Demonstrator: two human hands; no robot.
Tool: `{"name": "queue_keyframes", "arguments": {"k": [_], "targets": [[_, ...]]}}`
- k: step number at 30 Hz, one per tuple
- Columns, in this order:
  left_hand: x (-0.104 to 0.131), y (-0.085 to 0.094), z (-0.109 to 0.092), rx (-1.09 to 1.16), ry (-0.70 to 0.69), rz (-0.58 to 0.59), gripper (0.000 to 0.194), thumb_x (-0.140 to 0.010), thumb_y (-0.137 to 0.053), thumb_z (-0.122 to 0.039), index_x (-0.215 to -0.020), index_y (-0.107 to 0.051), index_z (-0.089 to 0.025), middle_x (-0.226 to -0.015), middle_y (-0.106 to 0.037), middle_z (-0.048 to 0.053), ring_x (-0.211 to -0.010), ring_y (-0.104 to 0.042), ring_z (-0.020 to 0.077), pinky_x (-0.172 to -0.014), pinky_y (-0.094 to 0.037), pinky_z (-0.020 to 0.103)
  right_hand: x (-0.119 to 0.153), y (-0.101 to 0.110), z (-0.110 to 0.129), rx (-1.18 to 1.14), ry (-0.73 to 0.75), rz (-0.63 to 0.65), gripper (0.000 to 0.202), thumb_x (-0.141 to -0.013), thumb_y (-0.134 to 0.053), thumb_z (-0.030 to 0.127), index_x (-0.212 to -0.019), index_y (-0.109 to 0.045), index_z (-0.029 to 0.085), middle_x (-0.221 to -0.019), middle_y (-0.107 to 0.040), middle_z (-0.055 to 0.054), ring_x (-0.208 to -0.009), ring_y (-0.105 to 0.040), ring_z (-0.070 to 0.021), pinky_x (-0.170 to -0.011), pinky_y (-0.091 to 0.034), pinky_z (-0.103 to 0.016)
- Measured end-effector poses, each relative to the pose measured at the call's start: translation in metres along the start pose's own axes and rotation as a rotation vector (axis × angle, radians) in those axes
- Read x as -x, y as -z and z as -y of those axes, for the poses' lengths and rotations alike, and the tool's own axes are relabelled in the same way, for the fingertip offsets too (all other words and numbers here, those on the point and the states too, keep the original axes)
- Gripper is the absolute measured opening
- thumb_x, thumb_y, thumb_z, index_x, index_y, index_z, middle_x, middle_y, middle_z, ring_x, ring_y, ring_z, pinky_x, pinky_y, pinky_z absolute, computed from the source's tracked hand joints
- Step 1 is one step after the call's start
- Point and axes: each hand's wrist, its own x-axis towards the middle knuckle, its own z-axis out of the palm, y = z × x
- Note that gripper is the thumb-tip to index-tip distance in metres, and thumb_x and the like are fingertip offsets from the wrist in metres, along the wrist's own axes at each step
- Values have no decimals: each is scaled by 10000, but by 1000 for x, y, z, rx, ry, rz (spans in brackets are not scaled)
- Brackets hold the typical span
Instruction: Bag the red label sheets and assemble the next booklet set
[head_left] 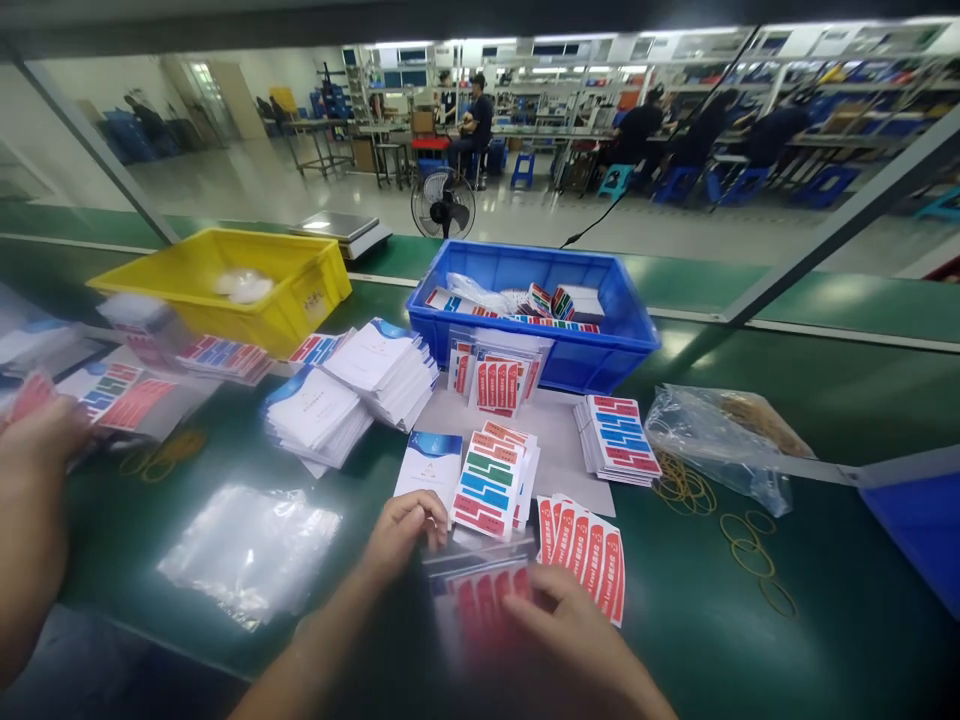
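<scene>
On the green table, both hands' grip [480, 575] pinches a clear sleeve [480, 600] of red stickers.

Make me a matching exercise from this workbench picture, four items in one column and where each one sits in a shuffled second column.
Things:
1. yellow bin
2. blue bin
3. rubber bands
4. clear plastic bags

Places:
A. near left of the bench, left of the person's left hand
B. far left of the bench
C. loose on the green surface at the right, by a bag of more bands
D. far middle, with sticker sheets leaning against its front

Pairs: 1-B, 2-D, 3-C, 4-A
</scene>
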Motion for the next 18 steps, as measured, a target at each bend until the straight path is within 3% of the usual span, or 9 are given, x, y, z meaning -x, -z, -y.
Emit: {"name": "queue_keyframes", "arguments": {"k": [3,6,8,9,10,11,13,15,18], "targets": [[-3,9,-2,4,-81,-197,427,-825,-529,-527,-733,-601,-116,-687,-500,46,-606,-493,136,-491,-395,233,-19,33,28,98,100,-289,347,-861,-518,475,-803,-625,150,-715,-655,-46,-644,-624,-176,-599,-501,-268],[-5,19,-3,-82,-145,-269,365,-854,-520,-462,-757,-609,-122,-717,-500,46,-649,-490,138,-532,-408,241,-58,74,59,512,235,-631,446,-905,-413,505,-848,-605,107,-571,-592,-46,-468,-544,-157,-462,-457,-273],[-6,24,-3,-149,-154,-296,356,-864,-508,-450,-765,-607,-123,-728,-509,46,-656,-498,139,-550,-409,246,-91,99,71,612,294,-712,500,-936,-342,476,-1212,-469,78,-889,-666,-141,-618,-627,-197,-519,-505,-305],[-6,25,-3,-174,-154,-312,352,-868,-502,-446,-766,-603,-124,-730,-513,45,-653,-499,137,-555,-407,247,-106,109,73,678,323,-756,593,-932,-362,460,-1378,-268,80,-1159,-587,-215,-787,-655,-231,-600,-534,-337],[-6,26,-4,-192,-154,-328,348,-871,-497,-441,-763,-598,-126,-729,-515,42,-648,-499,134,-559,-405,247,-121,116,72,757,349,-793,733,-910,-426,449,-1441,-93,68,-1353,-411,-281,-966,-626,-279,-722,-537,-393],[-6,26,-5,-206,-155,-340,341,-874,-494,-433,-759,-594,-128,-726,-514,38,-641,-497,131,-563,-402,247,-134,121,69,849,378,-804,806,-893,-470,424,-1456,-20,63,-1456,-237,-296,-1163,-515,-331,-865,-489,-453],[-6,25,-7,-226,-151,-345,331,-879,-485,-421,-748,-586,-134,-722,-513,31,-627,-491,126,-569,-398,249,-155,125,58,1051,440,-722,835,-840,-578,358,-1469,-97,92,-1528,-58,-236,-1369,-229,-364,-1064,-297,-505],[-6,24,-9,-240,-143,-337,335,-881,-478,-423,-736,-581,-140,-716,-511,26,-611,-486,123,-569,-395,251,-170,124,45,1238,484,-564,852,-757,-688,298,-1457,-224,153,-1541,-85,-185,-1404,-124,-347,-1111,-205,-491],[-6,23,-11,-269,-134,-324,341,-877,-474,-432,-727,-579,-144,-702,-514,23,-587,-481,123,-573,-392,256,-188,122,31,1451,512,-353,963,-646,-782,294,-1450,-257,216,-1537,-156,-151,-1405,-140,-328,-1117,-198,-465]]}}
